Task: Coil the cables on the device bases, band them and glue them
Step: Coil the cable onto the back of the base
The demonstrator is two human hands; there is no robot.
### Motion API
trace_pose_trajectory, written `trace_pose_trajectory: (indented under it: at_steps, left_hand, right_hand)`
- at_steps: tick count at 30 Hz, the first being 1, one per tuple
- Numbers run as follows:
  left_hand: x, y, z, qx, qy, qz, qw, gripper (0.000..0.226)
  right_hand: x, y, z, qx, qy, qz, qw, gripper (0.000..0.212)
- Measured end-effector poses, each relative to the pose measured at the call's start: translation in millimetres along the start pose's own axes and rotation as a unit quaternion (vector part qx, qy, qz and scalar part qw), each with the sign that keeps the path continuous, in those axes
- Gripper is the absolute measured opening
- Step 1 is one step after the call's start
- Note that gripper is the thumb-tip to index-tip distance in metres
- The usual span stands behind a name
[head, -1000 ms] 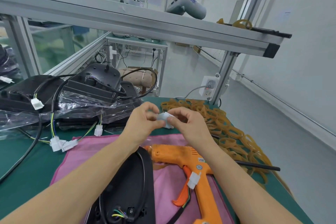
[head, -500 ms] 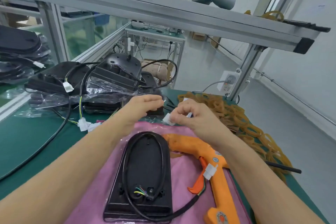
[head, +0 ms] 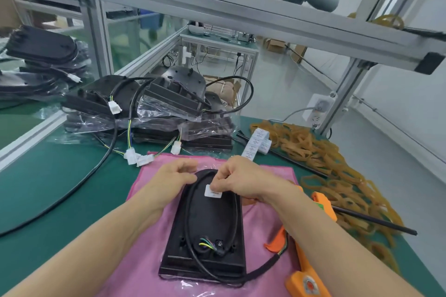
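A black device base lies on a pink cloth in front of me, its black cable looped round its face. My right hand pinches a small white label against the base's upper part. My left hand rests with curled fingers on the base's top left edge, beside the cable. An orange glue gun lies on the cloth at the right, under my right forearm. Tan rubber bands are heaped at the right.
A pile of black bases in plastic wrap with cables and white connectors sits behind the cloth. A strip of white labels lies by the bands. A thin black rod lies across the bands. Aluminium frame posts stand at the back.
Both hands came down from mid-air toward me onto the base. The white label, earlier held between both hands, is now pressed on the base by my right hand.
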State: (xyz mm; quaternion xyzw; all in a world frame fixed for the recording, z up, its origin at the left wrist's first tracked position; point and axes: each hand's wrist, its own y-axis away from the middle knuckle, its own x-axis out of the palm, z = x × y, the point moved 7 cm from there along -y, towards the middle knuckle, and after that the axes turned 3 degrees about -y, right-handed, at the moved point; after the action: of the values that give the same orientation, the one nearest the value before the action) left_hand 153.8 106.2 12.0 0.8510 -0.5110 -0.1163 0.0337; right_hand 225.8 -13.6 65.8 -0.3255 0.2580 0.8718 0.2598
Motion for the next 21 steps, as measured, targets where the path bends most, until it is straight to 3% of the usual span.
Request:
trace_pose_trajectory:
  at_steps: [6,9,12,15,17,19,21]
  left_hand:
    - [5,6,0,-0.005,0.031,0.021,0.999,0.037]
    - [12,12,-1,0.002,0.027,0.05,0.998,0.064]
    - [15,14,1,0.007,0.025,0.049,0.998,0.07]
    - [17,16,3,0.004,0.022,0.044,0.999,0.073]
    - [18,16,6,-0.001,0.02,0.03,0.999,0.07]
    - [16,14,9,0.0,0.009,0.005,1.0,0.055]
    - [14,12,13,0.004,0.001,-0.026,1.0,0.046]
  right_hand:
    - [3,-2,-4,0.017,0.048,-0.023,0.998,0.009]
    - [5,1,4,-0.018,0.154,-0.075,0.985,0.012]
    - [5,9,12,-0.068,0.221,-0.144,0.962,0.013]
    - [1,15,8,-0.072,0.242,-0.215,0.943,0.041]
    - [-9,18,0,-0.071,0.191,-0.255,0.945,0.053]
    - [-28,18,-20,-0.056,0.06,-0.273,0.958,0.04]
    - [-61,17,-50,-0.02,-0.02,-0.317,0.948,0.019]
